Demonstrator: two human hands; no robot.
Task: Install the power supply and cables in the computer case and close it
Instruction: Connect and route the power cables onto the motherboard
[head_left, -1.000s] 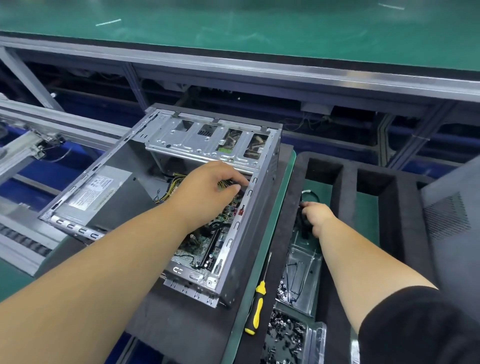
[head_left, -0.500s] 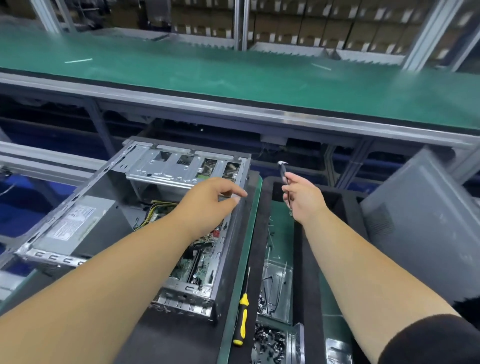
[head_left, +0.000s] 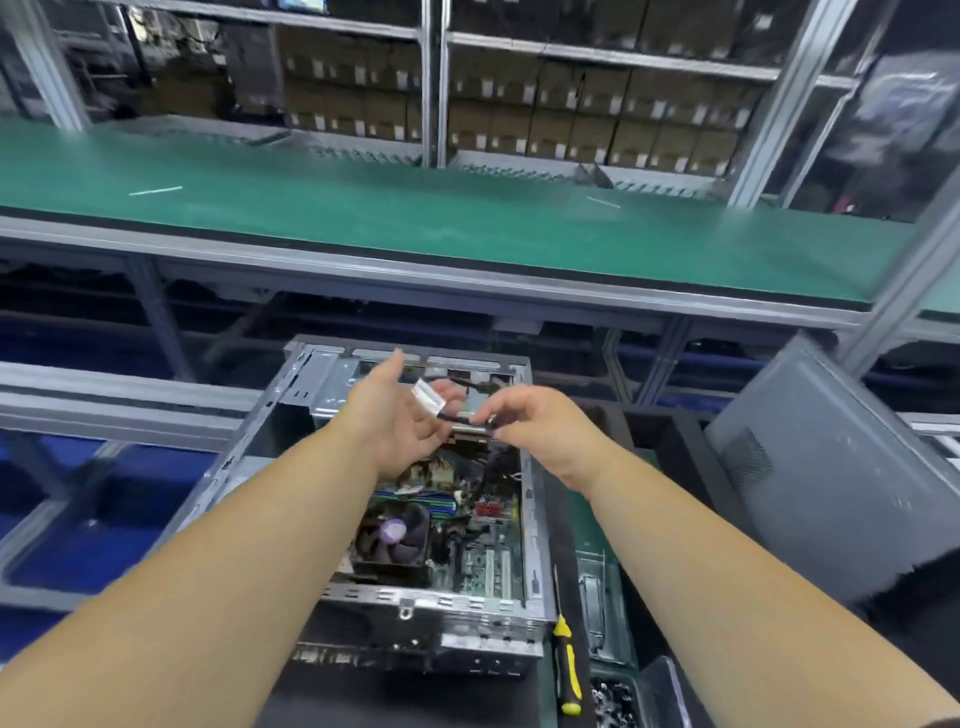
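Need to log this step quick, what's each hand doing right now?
Left hand: fingers loosely spread, touching the white-tagged end of the black cable; a real grip cannot be told.
Right hand: pinching the cable's other end.
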